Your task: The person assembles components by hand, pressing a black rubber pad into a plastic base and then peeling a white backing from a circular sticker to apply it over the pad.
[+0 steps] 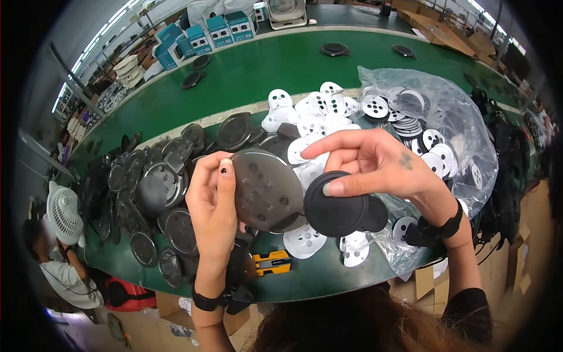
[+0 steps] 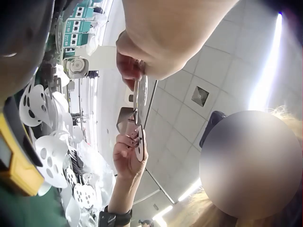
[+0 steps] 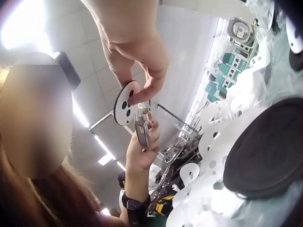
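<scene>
My left hand [image 1: 211,205] grips a glossy dark round disc [image 1: 264,188] by its left edge, thumb along the near face. Small holes or dots show through its surface. Between thumb and fingers, my right hand [image 1: 381,164] pinches a matte black round pad [image 1: 333,205] with a smaller rounded tab. The right wrist view shows the pad's white, black-dotted back [image 3: 124,106]. In the head view, the pad's left edge overlaps the disc's lower right edge. Both pieces are held up over the table, facing the head camera.
Many similar dark discs [image 1: 158,188] are heaped on the left of the green table [image 1: 281,67]. White holed sheets [image 1: 314,120] lie in the middle, beside a clear plastic bag [image 1: 469,129] of dotted pads. A yellow-and-black tool [image 1: 272,262] lies near the front edge. Teal boxes [image 1: 218,30] stand behind.
</scene>
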`<state>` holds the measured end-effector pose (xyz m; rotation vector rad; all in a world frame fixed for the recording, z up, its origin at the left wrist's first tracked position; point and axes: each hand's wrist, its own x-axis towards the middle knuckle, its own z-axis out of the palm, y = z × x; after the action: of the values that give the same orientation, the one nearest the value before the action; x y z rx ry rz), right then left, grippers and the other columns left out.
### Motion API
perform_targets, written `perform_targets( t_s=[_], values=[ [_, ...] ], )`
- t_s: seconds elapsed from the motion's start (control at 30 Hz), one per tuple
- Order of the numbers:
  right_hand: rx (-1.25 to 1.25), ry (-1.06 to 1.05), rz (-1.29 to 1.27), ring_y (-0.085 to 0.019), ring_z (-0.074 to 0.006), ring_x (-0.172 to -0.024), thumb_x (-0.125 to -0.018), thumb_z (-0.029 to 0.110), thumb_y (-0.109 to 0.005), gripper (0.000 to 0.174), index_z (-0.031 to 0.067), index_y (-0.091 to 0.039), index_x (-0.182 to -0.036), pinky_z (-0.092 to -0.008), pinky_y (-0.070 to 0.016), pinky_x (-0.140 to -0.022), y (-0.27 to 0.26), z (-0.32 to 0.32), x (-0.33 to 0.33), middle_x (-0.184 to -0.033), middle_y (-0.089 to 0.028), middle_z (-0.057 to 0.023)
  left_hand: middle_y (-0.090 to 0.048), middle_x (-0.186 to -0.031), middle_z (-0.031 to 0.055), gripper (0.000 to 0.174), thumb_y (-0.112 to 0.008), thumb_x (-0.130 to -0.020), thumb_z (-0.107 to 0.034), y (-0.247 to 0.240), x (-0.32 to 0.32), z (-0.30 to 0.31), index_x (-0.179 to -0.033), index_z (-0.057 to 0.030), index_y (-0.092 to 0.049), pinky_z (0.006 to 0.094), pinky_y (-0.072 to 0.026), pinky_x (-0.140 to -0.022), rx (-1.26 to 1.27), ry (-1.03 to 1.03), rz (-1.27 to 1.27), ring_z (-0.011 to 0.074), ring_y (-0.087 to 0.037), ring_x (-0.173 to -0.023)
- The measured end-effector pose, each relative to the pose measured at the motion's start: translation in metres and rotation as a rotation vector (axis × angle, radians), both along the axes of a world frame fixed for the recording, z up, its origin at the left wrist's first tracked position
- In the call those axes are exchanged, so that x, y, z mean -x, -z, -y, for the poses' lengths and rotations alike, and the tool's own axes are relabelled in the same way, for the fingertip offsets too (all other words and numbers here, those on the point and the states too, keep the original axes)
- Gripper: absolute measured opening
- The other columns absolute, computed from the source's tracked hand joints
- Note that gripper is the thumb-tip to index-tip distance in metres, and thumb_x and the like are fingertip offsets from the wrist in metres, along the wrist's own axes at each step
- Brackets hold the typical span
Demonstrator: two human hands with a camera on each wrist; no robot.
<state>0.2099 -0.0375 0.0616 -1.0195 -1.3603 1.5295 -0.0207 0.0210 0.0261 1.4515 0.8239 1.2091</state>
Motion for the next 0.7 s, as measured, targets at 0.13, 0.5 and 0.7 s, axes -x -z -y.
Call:
perform_targets(
  t_s=[0.13, 0.5, 0.7],
  values=[
    [0.067, -0.018, -0.024, -0.055, -0.0018, -0.07, -0.078, 0.007, -0.069, 0.043, -0.0035, -0.054, -0.117, -0.0153, -0.0423, -0.065, 0.003, -0.002, -0.001, -0.081, -0.058, 0.0019, -0.06, -0.083, 0.0017, 0.02, -0.048, -0.094, -0.019, 0.001, -0.005, -0.001, -0.103, -0.0011, -0.053, 0.0152, -0.0406, -0.051, 0.037, -0.026, 0.035, 0.001, -0.051, -0.065],
    [0.045, 0.089, -0.043, -0.054, -0.0026, -0.068, -0.08, 0.008, -0.066, 0.02, -0.0039, -0.062, -0.096, -0.0169, -0.0424, -0.065, 0.021, -0.005, 0.004, -0.078, -0.062, 0.0001, -0.054, -0.113, 0.0106, 0.041, -0.051, -0.09, -0.01, 0.01, -0.01, 0.0, -0.127, 0.002, -0.038, 0.0272, -0.0442, -0.087, 0.127, 0.279, 0.159, 0.016, -0.054, -0.102],
    [0.076, 0.209, -0.241, -0.063, -0.0103, -0.081, -0.08, 0.004, -0.065, 0.019, -0.0053, -0.061, -0.097, -0.0222, -0.0507, -0.076, 0.02, -0.005, 0.005, -0.089, -0.066, -0.0092, -0.04, -0.128, 0.0207, 0.081, -0.049, -0.082, 0.009, 0.009, -0.022, 0.012, -0.142, -0.0137, 0.0, 0.038, -0.0349, -0.1, 0.134, 0.345, 0.304, 0.0249, -0.042, -0.12]
  ],
)
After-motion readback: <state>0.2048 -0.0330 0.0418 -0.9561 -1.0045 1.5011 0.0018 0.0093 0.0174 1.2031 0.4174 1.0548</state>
